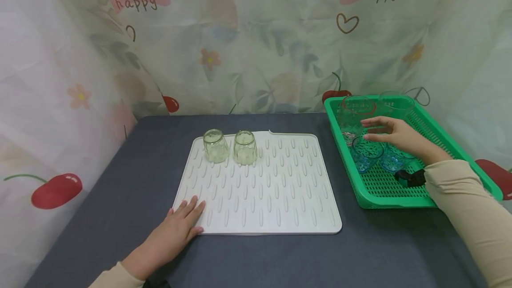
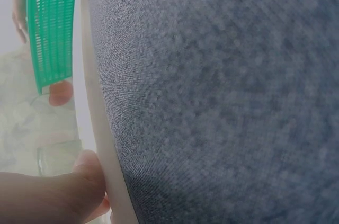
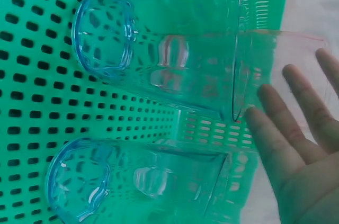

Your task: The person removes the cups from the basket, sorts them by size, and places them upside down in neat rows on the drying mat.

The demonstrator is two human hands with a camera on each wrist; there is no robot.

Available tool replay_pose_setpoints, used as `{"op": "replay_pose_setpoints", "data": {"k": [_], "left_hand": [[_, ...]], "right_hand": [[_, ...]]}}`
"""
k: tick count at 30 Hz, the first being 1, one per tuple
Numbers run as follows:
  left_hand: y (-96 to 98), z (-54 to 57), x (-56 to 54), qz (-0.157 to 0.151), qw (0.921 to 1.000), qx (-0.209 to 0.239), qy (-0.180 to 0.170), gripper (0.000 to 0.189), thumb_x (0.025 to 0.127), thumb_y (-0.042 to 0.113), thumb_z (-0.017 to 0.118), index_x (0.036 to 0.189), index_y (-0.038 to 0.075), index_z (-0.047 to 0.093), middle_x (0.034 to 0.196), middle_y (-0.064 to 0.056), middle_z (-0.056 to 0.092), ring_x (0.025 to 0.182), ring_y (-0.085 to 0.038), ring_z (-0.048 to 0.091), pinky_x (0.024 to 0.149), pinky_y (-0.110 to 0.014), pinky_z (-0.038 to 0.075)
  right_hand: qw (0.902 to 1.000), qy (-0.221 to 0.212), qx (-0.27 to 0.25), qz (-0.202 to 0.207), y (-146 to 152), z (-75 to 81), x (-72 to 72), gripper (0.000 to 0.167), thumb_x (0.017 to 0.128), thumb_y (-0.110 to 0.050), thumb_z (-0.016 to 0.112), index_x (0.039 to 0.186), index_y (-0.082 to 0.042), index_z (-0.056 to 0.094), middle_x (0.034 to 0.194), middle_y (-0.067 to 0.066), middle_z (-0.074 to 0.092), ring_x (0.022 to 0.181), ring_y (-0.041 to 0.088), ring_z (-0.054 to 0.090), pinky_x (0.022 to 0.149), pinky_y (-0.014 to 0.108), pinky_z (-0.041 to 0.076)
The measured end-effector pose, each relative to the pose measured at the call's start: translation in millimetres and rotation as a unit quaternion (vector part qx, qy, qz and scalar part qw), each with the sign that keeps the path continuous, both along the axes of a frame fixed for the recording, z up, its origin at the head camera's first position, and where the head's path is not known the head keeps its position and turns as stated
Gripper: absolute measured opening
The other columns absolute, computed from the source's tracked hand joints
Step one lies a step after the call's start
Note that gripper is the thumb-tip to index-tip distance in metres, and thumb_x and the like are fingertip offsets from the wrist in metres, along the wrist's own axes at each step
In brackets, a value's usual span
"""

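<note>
My left hand lies with its fingers extended over the near left corner of the white ridged mat. The left wrist view shows its thumb against the mat's edge. Over the green plastic basket, my right hand hovers with fingers spread and holds nothing. Below it stand two blue-tinted glasses, the left one and the right one. Behind them are a red-rimmed glass and another clear glass. In the right wrist view, the fingertips come close to the rim of a blue glass.
Two greenish glasses stand upside down on the mat's far left part, one beside the other. A dark cloth covers the table. Printed curtains hang behind and at both sides.
</note>
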State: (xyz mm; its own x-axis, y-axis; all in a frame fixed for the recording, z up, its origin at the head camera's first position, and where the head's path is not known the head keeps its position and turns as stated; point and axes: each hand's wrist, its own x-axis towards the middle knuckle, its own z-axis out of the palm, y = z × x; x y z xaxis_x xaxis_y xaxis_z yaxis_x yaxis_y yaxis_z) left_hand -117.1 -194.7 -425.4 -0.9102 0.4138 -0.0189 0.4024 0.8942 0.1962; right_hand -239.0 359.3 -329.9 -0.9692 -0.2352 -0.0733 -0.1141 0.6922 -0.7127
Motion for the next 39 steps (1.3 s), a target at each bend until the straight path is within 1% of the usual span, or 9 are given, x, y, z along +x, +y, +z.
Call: {"op": "replay_pose_setpoints", "data": {"k": [6,9,14,18,25,28,34,39], "left_hand": [[-0.4,0.3,-0.1,-0.001,1.0,0.002,0.001,0.058,0.094,0.031,0.061,0.142,0.004,0.047,0.148,-0.024,0.041,0.134,-0.046,0.041,0.1,-0.067,0.035],[-0.5,0.5,0.0,-0.001,1.0,0.004,0.0,0.058,0.094,0.031,0.061,0.143,0.004,0.047,0.148,-0.024,0.041,0.134,-0.046,0.041,0.1,-0.067,0.035],[-0.7,-0.2,1.0,-0.003,1.0,0.007,-0.002,0.058,0.093,0.031,0.062,0.142,0.004,0.047,0.148,-0.024,0.042,0.133,-0.046,0.041,0.1,-0.067,0.035],[-0.9,-0.7,1.7,-0.004,0.9999,0.009,-0.001,0.058,0.093,0.032,0.062,0.142,0.005,0.048,0.147,-0.024,0.042,0.133,-0.046,0.042,0.099,-0.067,0.036],[-1.1,0.2,1.7,0.0,1.0,0.008,-0.002,0.058,0.094,0.032,0.061,0.143,0.005,0.046,0.148,-0.024,0.041,0.134,-0.046,0.041,0.1,-0.067,0.035],[-1.1,-0.4,1.7,-0.003,1.0,0.007,0.0,0.058,0.093,0.032,0.062,0.143,0.005,0.047,0.148,-0.023,0.042,0.133,-0.046,0.041,0.1,-0.067,0.035],[-0.7,0.7,1.5,-0.001,0.9999,0.009,-0.012,0.059,0.094,0.033,0.061,0.144,0.006,0.046,0.149,-0.022,0.04,0.135,-0.046,0.039,0.101,-0.067,0.034],[-1.2,0.7,1.2,-0.003,0.9999,0.009,-0.014,0.059,0.093,0.032,0.061,0.144,0.005,0.046,0.149,-0.023,0.04,0.135,-0.046,0.039,0.101,-0.067,0.034]], "right_hand": [[0.9988,-0.025,0.027,0.032,-1.0,-3.8,-2.4,0.065,0.095,-0.035,0.062,0.146,-0.003,0.037,0.15,0.023,0.036,0.135,0.045,0.037,0.098,0.062,0.04],[0.9977,-0.037,0.036,0.044,-1.5,-4.5,-3.2,0.066,0.094,-0.034,0.063,0.146,-0.003,0.036,0.149,0.025,0.036,0.135,0.046,0.035,0.098,0.062,0.04],[0.9962,-0.05,0.051,0.049,-2.5,-5.5,-5.4,0.07,0.092,-0.037,0.066,0.146,-0.005,0.036,0.148,0.025,0.037,0.135,0.046,0.034,0.098,0.062,0.04],[0.9949,-0.059,0.061,0.054,-3.9,-6.3,-5.9,0.073,0.09,-0.037,0.068,0.147,-0.004,0.035,0.146,0.026,0.037,0.134,0.048,0.034,0.097,0.061,0.042],[0.9929,-0.069,0.054,0.08,-5.1,-9.0,-3.5,0.074,0.089,-0.027,0.071,0.146,0.0,0.033,0.144,0.031,0.037,0.129,0.053,0.039,0.095,0.057,0.046],[0.9916,-0.08,0.049,0.089,-4.0,-10.5,-2.3,0.078,0.087,-0.024,0.073,0.148,0.0,0.03,0.145,0.033,0.035,0.13,0.055,0.037,0.095,0.056,0.047],[0.9873,-0.105,0.046,0.11,-3.0,-12.5,-1.0,0.087,0.084,-0.019,0.077,0.15,0.0,0.024,0.147,0.035,0.029,0.131,0.058,0.033,0.093,0.054,0.05],[0.9868,-0.104,0.049,0.114,-3.6,-13.4,-1.5,0.09,0.081,-0.02,0.079,0.15,0.0,0.025,0.146,0.035,0.031,0.13,0.058,0.034,0.09,0.052,0.052]]}}
